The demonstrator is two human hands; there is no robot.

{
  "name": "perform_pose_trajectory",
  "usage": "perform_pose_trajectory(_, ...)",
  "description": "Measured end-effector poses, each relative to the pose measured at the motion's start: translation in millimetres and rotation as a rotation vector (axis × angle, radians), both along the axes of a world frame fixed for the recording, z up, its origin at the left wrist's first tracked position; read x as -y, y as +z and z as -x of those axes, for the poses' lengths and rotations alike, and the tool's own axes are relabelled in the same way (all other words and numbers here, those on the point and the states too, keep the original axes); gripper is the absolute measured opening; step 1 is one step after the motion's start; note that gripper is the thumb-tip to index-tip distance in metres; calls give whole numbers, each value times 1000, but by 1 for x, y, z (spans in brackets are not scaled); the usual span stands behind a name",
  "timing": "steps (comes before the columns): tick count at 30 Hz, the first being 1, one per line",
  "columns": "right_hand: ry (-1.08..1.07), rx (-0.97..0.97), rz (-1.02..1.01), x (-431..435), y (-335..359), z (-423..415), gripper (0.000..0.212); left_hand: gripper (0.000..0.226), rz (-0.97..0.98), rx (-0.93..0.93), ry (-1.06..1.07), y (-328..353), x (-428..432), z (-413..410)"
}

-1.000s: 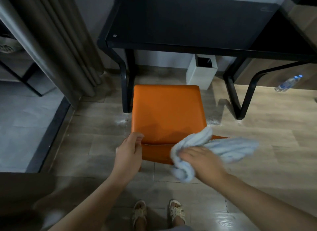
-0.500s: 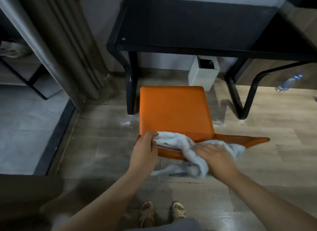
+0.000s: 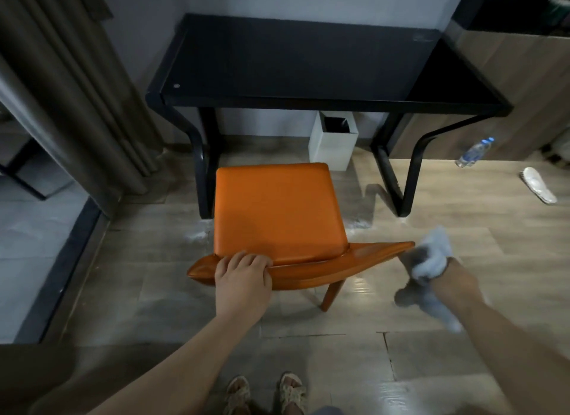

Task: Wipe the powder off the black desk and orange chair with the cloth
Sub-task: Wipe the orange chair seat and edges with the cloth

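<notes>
a wood-look floor (image 3: 138, 275) runs up to a pale wall, with a grey-brown curtain (image 3: 77, 90) hanging at the left. the black desk (image 3: 308, 65) stands against that wall, its dark top bare but for a small pale spot (image 3: 176, 86) near the front left corner. a white bin (image 3: 333, 143) sits on the floor under it, between the desk legs. the orange chair (image 3: 277, 211) stands just in front of the desk, seat toward it and backrest toward the person. patches of white powder (image 3: 196, 235) lie on the floor on either side of the seat. the left hand (image 3: 243, 279) grasps the left part of the backrest's top rail (image 3: 354, 260), fingers curled over its edge. the right hand (image 3: 455, 274) is clenched around the bunched pale blue cloth (image 3: 433, 254), which is held at the right tip of the rail. motion blur hides whether cloth and wood touch. a loose tail of the cloth hangs below the wrist, also blurred. off to the right a clear water bottle (image 3: 473, 152) lies on the floor near the far desk leg, and a white slipper (image 3: 538, 189) lies beyond it. the person's sandalled feet (image 3: 265, 390) show at the bottom edge, behind the chair.
</notes>
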State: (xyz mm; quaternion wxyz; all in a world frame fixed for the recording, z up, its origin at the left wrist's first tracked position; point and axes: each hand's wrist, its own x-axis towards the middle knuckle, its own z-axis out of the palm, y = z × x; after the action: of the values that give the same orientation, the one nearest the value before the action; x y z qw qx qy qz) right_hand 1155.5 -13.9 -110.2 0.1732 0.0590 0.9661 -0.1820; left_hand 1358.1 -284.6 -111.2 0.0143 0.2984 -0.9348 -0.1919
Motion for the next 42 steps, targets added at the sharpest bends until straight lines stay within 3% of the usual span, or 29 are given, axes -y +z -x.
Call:
perform_pose_trajectory(2, -167, 65, 252, 8, -12, -20, 22, 29, 16, -28, 22, -1, -7, 0)
perform_pose_trajectory(5, -250, 196, 647, 31, -19, -39, 20, 25, 6, -120, 73, -1, -12, -3)
perform_pose_trajectory(8, -366, 343, 859, 56, -19, -49, 30, 14, 77, -201, 143, -1, -18, -10)
perform_pose_trajectory(10, -476, 444, 952, 67, -14, -52, 23, 11, 151, -188, 210, -3, -24, -16)
perform_pose_trajectory(13, -683, 514, 1110, 84, -4, -60, 26, 38, 38, -157, 444, -9, -30, -19)
perform_pose_trajectory(16, -745, 519, 1153, 95, 6, -67, 41, 96, -180, -244, 749, -10, -36, -14)
perform_pose_trajectory(19, -745, 515, 1130, 102, 13, -71, 57, 124, -556, -349, 1087, -8, -39, -6)
perform_pose_trajectory(22, -667, 530, 1076, 106, 14, -67, 42, 114, -1052, -495, 1318, -13, -37, 5)
perform_pose_trajectory(25, -663, 688, 1113, 107, 11, -59, 41, 85, -1360, -627, 1327, -14, -28, 17)
perform_pose_trajectory(28, -734, 780, 1135, 108, 6, -52, 58, 79, -1427, -675, 1305, -12, -20, 25)
perform_pose_trajectory(33, -733, 738, 1168, 111, -1, -51, 41, 69, -1523, -682, 1265, -18, -16, 23)
perform_pose_trajectory(42, -717, 661, 1246, 110, -10, -43, 35, 73, -1544, -819, 1172, -25, -18, 25)
